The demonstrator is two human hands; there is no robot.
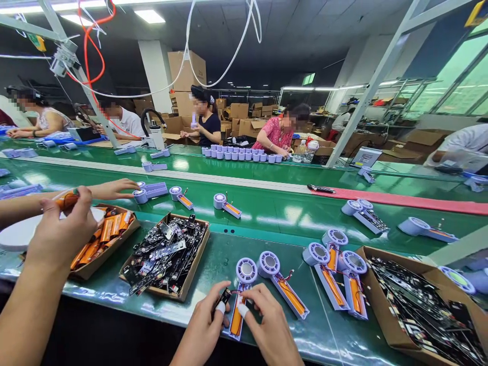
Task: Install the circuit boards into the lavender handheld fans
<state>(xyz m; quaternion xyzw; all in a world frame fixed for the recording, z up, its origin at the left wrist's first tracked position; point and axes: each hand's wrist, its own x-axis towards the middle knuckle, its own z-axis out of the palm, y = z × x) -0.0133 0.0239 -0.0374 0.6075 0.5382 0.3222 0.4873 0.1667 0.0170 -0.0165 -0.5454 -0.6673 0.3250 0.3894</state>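
My left hand point(208, 317) pinches a small black circuit board point(224, 297) between thumb and finger, with a white finger cot on the thumb. My right hand point(269, 317), its thumb also covered in white, has thumb and finger together at the thin red wires point(238, 292) by the board. Under both hands lies an opened purple handheld fan point(246, 270), with an orange battery point(236, 319) in its handle. A second opened fan point(269, 263) lies just right of it, wires sticking up. What exactly my right fingertips grip is hidden.
A carton of circuit boards point(162, 254) stands to the left, another carton point(381, 305) to the right. Several open fans point(335, 269) lie between. At left, a co-worker's hand point(61, 229) holds an orange battery over a battery carton point(129, 226). The green conveyor point(282, 213) carries fans.
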